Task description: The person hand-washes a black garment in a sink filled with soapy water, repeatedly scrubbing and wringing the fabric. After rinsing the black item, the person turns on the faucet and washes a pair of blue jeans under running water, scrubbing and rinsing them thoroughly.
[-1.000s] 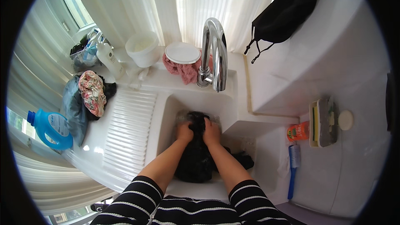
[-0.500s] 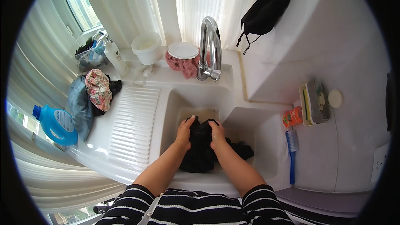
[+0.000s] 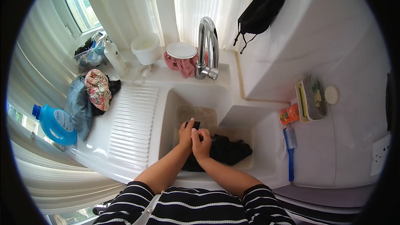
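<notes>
A wet-looking black cloth (image 3: pixel 229 150) lies bunched in the white sink basin (image 3: pixel 168 112), in shallow murky water. My left hand (image 3: pixel 186 134) is closed on part of it, and a bit of black shows beyond the fingers. Pressed against that hand, my right hand (image 3: pixel 201 145) has its fingers curled in, pinching the cloth between the two hands. Black fabric also hangs below my wrists, partly hidden by the forearms. Whether it is one piece or two I cannot tell.
A chrome faucet (image 3: pixel 207 46) rises behind the basin. Left of it are a ribbed washboard (image 3: pixel 133 121), a blue detergent bottle (image 3: pixel 56 125) and piled clothes (image 3: pixel 98 89). On the right ledge lie a blue brush (image 3: pixel 290 154), an orange container (image 3: pixel 289 114) and a sponge holder (image 3: pixel 310 100).
My hands were apart, each gripping black cloth; now they are together. The right hand moved left against the left hand, and more of the cloth shows on the right.
</notes>
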Motion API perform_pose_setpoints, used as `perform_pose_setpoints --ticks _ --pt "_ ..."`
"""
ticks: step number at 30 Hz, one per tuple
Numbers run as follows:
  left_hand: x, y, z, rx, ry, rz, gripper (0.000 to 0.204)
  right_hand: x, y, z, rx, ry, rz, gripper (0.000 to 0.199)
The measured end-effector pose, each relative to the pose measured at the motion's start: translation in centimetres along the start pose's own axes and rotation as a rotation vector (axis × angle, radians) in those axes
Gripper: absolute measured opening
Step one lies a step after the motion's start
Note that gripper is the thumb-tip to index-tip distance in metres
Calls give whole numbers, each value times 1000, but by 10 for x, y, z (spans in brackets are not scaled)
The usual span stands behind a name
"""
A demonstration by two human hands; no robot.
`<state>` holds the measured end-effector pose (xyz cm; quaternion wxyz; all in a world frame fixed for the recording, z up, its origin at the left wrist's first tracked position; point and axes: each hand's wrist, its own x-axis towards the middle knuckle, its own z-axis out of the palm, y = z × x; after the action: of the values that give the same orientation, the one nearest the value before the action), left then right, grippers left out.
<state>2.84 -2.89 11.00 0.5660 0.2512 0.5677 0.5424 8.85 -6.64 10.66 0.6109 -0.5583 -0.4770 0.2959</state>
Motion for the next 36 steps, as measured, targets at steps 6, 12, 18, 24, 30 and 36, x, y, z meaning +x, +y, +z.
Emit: perform_pose_setpoints --ticks 6,12,18,24,30,36 --pt "-26 5 10 -63 -114 -232 19 32 40 -6 -112 143 270 32" --pt "39 -65 -47 -53 -221 -231 25 -2 -10 4 -1 -181 -122 23" --pt "-24 16 16 -301 -84 -476 19 26 24 -7 -162 179 -28 26" --pt "-10 -13 -1 -325 -83 -447 24 24 7 -8 -104 13 -91 26" --pt "4 1 -9 -246 -136 -466 22 11 -16 -3 7 7 -100 27" --pt "-28 23 7 -63 -111 -327 26 38 8 -15 -108 -19 80 25"
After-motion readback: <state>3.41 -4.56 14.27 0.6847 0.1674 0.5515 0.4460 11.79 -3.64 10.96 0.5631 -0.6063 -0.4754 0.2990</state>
